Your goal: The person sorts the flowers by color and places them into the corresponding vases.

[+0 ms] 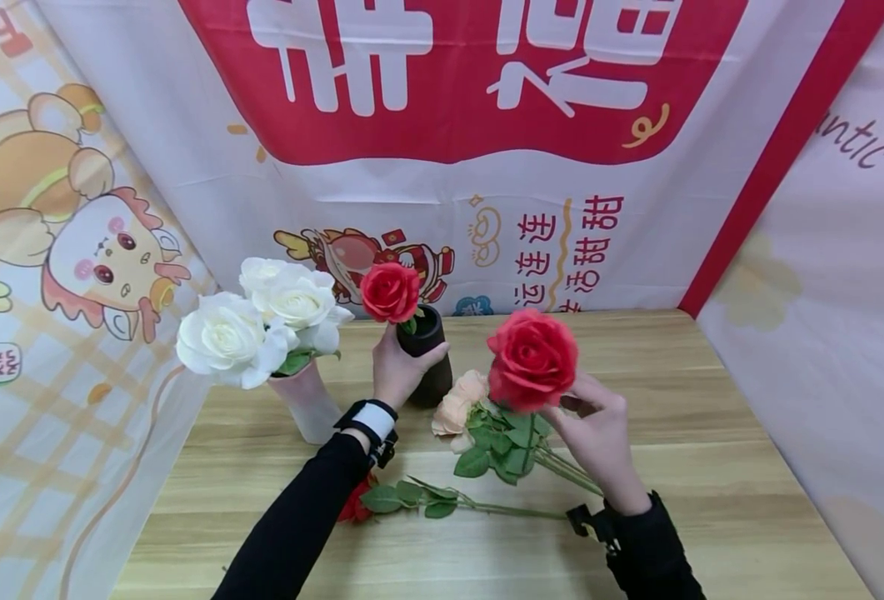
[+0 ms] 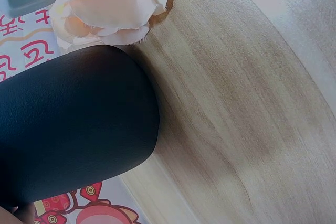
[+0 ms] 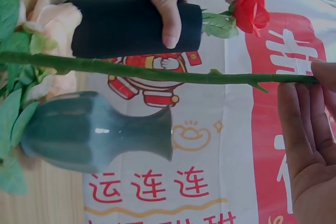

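My left hand (image 1: 400, 367) grips a black vase (image 1: 432, 379) near its rim, the thumb laid across its side. A red rose (image 1: 391, 293) with small green leaves stands in this vase. Over the table my right hand (image 1: 595, 429) holds a second red rose (image 1: 533, 360), its bloom uppermost. In the right wrist view, thumb and fingers pinch its green stem (image 3: 157, 74), which crosses in front of the black vase. The left wrist view shows the vase's lower end (image 2: 100, 124) close to a peach flower (image 2: 110, 9).
A pink-and-white vase (image 1: 308, 408) with white roses (image 1: 292, 304) stands at the left. Peach flowers (image 1: 460, 408) with leafy stems lie mid-table. Nearer, another red rose (image 1: 355, 504) lies partly behind the left sleeve. A teal vase (image 3: 100, 132) appears in the right wrist view.
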Demonstrator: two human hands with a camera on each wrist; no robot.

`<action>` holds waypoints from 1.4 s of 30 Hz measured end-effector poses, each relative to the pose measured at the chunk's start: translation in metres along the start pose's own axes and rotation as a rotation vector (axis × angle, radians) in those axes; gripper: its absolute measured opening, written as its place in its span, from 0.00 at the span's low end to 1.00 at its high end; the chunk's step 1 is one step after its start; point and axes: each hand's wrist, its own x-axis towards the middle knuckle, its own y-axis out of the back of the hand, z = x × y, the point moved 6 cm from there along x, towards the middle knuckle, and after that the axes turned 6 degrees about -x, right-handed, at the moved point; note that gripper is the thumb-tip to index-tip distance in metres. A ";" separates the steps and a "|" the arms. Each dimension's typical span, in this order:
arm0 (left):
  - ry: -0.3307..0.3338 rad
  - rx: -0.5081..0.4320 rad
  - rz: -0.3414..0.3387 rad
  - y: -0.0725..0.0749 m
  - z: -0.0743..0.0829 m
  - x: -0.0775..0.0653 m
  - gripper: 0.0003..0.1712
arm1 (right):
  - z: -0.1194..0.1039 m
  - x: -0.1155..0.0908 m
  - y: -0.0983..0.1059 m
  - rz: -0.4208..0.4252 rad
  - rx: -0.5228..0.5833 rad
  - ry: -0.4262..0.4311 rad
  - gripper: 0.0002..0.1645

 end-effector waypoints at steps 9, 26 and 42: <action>0.009 -0.002 -0.006 0.001 0.002 0.000 0.45 | 0.033 0.017 -0.001 0.040 0.124 -0.198 0.16; -0.019 0.004 0.008 0.001 -0.003 0.000 0.44 | 0.016 0.080 -0.010 0.149 0.420 -0.094 0.13; -0.015 -0.005 0.001 0.002 -0.001 0.000 0.44 | 0.021 0.113 -0.024 0.490 0.515 -0.145 0.15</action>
